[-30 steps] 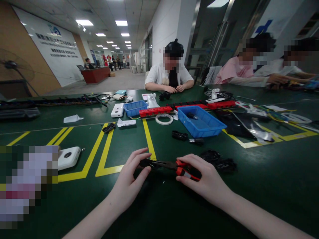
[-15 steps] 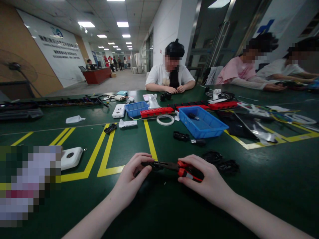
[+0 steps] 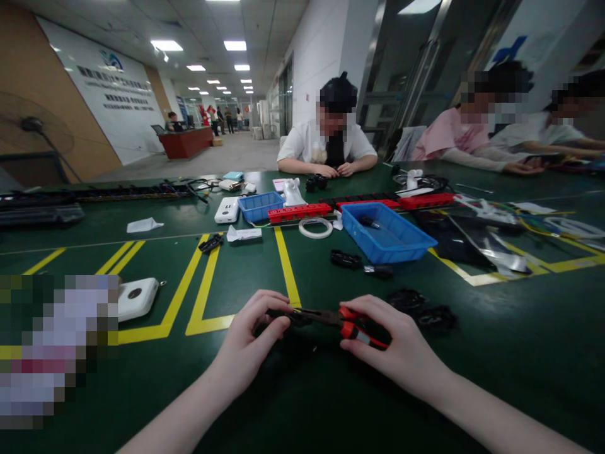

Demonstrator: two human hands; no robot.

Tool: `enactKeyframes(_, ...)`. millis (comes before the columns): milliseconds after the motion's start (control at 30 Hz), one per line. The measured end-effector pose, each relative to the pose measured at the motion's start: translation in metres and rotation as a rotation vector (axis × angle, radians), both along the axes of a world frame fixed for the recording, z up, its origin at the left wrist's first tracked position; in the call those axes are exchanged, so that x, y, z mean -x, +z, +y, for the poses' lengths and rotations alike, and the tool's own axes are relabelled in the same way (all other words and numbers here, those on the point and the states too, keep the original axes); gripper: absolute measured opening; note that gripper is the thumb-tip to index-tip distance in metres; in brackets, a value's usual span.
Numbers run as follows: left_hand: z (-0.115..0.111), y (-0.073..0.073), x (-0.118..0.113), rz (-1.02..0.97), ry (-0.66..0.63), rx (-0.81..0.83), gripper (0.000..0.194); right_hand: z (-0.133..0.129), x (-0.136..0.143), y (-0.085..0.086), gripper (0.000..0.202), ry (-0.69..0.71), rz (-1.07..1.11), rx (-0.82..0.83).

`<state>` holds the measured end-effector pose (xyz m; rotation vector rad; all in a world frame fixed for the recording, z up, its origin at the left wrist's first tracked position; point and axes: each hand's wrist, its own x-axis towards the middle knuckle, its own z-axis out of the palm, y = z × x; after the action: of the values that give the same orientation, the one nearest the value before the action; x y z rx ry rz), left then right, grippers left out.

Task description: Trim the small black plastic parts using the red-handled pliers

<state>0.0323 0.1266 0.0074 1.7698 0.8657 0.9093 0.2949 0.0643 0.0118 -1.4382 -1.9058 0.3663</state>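
Along the far left of the green worktop (image 3: 302, 410) lies a long dark strip of wiring (image 3: 127, 193), with a pixelated patch covering the near left corner and a white device (image 3: 138, 299) just beside it. Farther in, a crumpled white paper (image 3: 144, 225) lies left of a small black bundle (image 3: 210, 244) that rests over yellow tape (image 3: 182, 284). Behind that bundle, towards the far edge, a white box (image 3: 227, 210) sits just beside a small blue basket (image 3: 259, 207). Nearer the middle of the worktop's near side, the left hand (image 3: 258, 328) has its thumb and fingers pinched on a black piece (image 3: 297, 318), partly hidden by the fingers. The tips of the pliers (image 3: 328, 318) reach that piece from the right; whether they grip it cannot be told. Beyond the hands are a red slotted strip (image 3: 300, 213) and a white ring (image 3: 316, 228). The right hand (image 3: 390, 331) is curled around the pliers' red handles, thumb below and fingers above. Past it lie a black connector (image 3: 346, 258) and a large blue basket (image 3: 387, 234) with a dark item inside. Black cable bundles (image 3: 420, 309) rest just beyond the right hand, and a black bag (image 3: 454, 239) lies towards the right edge.
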Motion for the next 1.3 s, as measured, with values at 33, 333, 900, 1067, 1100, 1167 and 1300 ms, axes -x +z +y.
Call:
enactKeyframes(33,-0.0003,0.0005,0.0004,0.007,0.007,-0.012,0.016,-0.0002,0.0000,-0.0002,0.037,0.002,0.002,-0.009)
enactKeyframes(333,-0.0024,0.0047,0.0009,0.023,0.021,-0.067,0.016,-0.0001,0.0002,0.0006,0.038,0.014,0.002,-0.020)
enactKeyframes(900,-0.0023,0.0012,0.0024,0.035,0.001,-0.090,0.015,-0.0004,0.0000,0.0004,0.038,0.031,0.004,0.012)
enactKeyframes(1067,-0.0030,0.0020,0.0017,0.039,0.015,-0.106,0.015,-0.0008,0.0018,0.0025,0.036,0.021,0.001,-0.011)
enactKeyframes(1100,-0.0032,0.0027,0.0016,0.040,0.014,-0.102,0.014,-0.0010,0.0019,0.0031,0.036,0.019,0.002,-0.016)
enactKeyframes(1167,-0.0039,0.0039,0.0014,0.039,0.014,-0.084,0.014,-0.0014,0.0016,0.0035,0.036,0.020,0.002,-0.017)
enactKeyframes(1300,-0.0062,0.0048,0.0026,0.050,0.010,-0.033,0.016,-0.0022,0.0000,-0.0001,0.038,0.049,-0.012,-0.022)
